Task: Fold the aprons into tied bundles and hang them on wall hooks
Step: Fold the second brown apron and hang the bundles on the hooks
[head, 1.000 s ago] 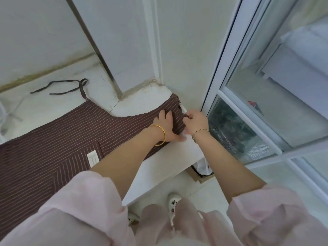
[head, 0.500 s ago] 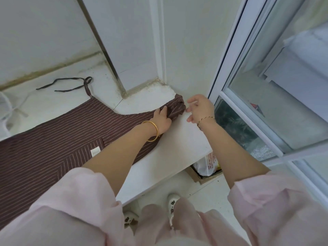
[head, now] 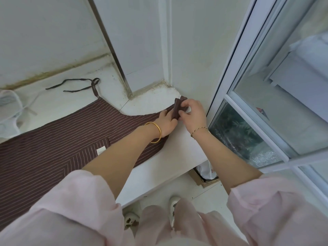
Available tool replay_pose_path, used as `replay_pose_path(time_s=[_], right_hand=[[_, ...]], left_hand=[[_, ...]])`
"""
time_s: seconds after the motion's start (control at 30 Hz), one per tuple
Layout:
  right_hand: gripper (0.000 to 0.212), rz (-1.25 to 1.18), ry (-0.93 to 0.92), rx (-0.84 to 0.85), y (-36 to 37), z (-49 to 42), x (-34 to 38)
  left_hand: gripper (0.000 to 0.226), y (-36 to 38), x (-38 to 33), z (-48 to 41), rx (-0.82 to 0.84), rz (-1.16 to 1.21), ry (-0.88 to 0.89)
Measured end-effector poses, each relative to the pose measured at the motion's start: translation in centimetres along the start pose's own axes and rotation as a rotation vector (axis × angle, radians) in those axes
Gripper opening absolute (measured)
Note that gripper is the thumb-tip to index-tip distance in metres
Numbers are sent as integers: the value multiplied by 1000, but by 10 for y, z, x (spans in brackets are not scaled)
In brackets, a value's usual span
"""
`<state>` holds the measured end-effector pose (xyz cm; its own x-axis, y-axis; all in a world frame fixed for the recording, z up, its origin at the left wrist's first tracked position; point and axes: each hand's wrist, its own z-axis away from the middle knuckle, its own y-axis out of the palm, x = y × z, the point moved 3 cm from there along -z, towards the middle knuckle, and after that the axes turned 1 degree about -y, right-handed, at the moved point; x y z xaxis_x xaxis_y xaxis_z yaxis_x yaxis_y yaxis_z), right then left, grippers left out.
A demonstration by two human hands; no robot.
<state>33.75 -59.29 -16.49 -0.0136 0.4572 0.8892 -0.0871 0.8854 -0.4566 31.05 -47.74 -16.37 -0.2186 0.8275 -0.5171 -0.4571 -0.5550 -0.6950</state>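
Fingers of the right hand and of the left hand are curled together, pinching the top corner of the brown striped apron and holding it up as a small upright fold. Left of the fingers, the apron lies flat across the white counter, with a pale label on it. Farther left and beyond, its dark tie trails loose near the wall.

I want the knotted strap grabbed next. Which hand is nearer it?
Left. The left hand grips the apron's end, on the strap's side; the right hand is beyond it.
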Motion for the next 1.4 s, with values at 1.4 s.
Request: replay_pose_path(time_s=[1.4], right_hand=[[18,-744,847,375,-14,-46,-12]], left_hand=[[13,-28,-2,-34,-132,477,47]])
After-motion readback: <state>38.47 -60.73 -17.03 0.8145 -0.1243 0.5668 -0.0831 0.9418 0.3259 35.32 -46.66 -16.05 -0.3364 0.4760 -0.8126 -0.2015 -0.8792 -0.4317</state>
